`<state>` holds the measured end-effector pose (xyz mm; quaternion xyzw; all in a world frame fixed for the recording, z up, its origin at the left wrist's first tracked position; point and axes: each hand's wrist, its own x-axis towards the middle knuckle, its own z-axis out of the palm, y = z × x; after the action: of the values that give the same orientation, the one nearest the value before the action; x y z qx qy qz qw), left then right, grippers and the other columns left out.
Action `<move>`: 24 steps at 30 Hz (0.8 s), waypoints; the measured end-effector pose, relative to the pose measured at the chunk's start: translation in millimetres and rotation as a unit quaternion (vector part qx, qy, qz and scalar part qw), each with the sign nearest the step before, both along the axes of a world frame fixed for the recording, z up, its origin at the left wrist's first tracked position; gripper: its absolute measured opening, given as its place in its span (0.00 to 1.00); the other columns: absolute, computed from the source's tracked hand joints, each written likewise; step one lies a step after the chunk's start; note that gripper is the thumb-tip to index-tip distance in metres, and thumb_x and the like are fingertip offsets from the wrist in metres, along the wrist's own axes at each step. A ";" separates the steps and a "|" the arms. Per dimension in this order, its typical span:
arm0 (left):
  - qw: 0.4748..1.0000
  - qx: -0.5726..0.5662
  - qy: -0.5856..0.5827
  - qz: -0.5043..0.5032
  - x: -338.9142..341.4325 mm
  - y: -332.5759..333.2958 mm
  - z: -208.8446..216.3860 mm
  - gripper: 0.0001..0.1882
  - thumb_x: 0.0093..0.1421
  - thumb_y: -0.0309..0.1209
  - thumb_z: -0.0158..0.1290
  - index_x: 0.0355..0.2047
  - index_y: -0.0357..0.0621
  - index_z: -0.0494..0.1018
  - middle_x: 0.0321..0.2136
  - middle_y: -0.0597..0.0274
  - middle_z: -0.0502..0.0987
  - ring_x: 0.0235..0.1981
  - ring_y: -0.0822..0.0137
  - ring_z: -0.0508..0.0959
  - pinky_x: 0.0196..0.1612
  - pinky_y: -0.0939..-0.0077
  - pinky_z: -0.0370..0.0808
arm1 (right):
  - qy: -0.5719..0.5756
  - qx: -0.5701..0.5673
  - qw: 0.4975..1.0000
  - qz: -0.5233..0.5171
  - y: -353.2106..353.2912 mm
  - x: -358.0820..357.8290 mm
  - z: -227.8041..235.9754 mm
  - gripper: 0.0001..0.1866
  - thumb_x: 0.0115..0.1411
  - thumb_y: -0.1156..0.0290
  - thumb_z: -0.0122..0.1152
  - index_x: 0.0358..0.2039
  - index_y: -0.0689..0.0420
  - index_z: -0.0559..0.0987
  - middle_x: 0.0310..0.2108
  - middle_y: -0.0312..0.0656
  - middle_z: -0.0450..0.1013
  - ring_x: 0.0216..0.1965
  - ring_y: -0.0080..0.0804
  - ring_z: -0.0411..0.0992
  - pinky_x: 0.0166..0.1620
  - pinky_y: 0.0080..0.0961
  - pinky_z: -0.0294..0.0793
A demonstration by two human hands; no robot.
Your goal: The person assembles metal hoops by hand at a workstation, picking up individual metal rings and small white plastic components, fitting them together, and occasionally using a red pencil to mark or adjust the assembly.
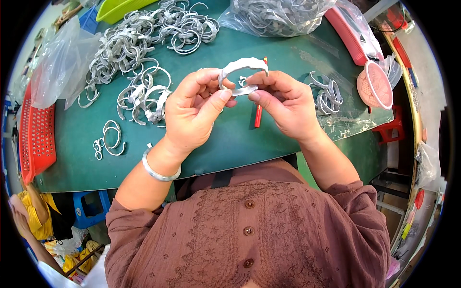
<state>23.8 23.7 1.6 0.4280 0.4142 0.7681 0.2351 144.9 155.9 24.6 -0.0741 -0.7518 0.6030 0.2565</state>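
Over the green table, both hands grip a silver-grey open bangle point(243, 63) with an uneven, wavy band. My left hand point(191, 113) pinches its left side between thumb and fingers. On the other side, my right hand point(289, 106) pinches it close to its open ends. A small curled grey piece point(242, 80) shows inside the ring; whether it is joined to the bangle I cannot tell. Behind the bangle a red pen point(258, 116) lies on the table, partly hidden by my right hand. A smooth silver bangle point(158, 174) is worn on my left wrist.
Heaps of grey bangles point(122, 50) cover the far left of the green table point(206, 163). Several more bangles point(328, 96) lie at right. A bag of bangles point(278, 17) stands at the back. Red basket point(37, 137) at left, pink sieve point(374, 85) at right. Someone in yellow point(36, 213) is lower left.
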 end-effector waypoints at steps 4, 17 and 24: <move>1.000 0.001 0.003 -0.006 0.8 -0.6 0.9 0.15 0.55 0.17 0.47 0.43 0.36 0.64 0.35 0.58 0.71 0.36 0.71 0.73 0.37 0.78 0.75 | -0.004 -0.009 1.000 0.003 0.2 0.5 0.8 0.09 0.51 0.80 0.56 0.36 0.63 0.74 0.27 0.34 0.71 0.27 0.15 0.66 0.31 0.12 0.67; 0.999 -0.006 0.043 0.014 2.8 -1.1 0.9 0.12 0.53 0.16 0.49 0.39 0.35 0.65 0.33 0.60 0.71 0.32 0.74 0.73 0.35 0.83 0.71 | 0.021 -0.024 0.999 0.007 2.7 -2.9 -0.2 0.10 0.52 0.82 0.54 0.37 0.63 0.74 0.28 0.33 0.71 0.28 0.14 0.65 0.30 0.10 0.65; 0.998 -0.011 0.061 0.029 3.1 -0.4 -1.0 0.11 0.52 0.16 0.50 0.37 0.34 0.67 0.33 0.61 0.71 0.32 0.75 0.73 0.34 0.85 0.70 | 0.034 -0.042 0.998 0.011 3.4 -3.5 -0.7 0.10 0.53 0.82 0.53 0.38 0.63 0.73 0.30 0.34 0.71 0.30 0.15 0.66 0.32 0.11 0.67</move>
<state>26.9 23.3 0.6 0.4589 0.4483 0.7429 0.1913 141.4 159.2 23.9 -0.0564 -0.7173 0.6391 0.2716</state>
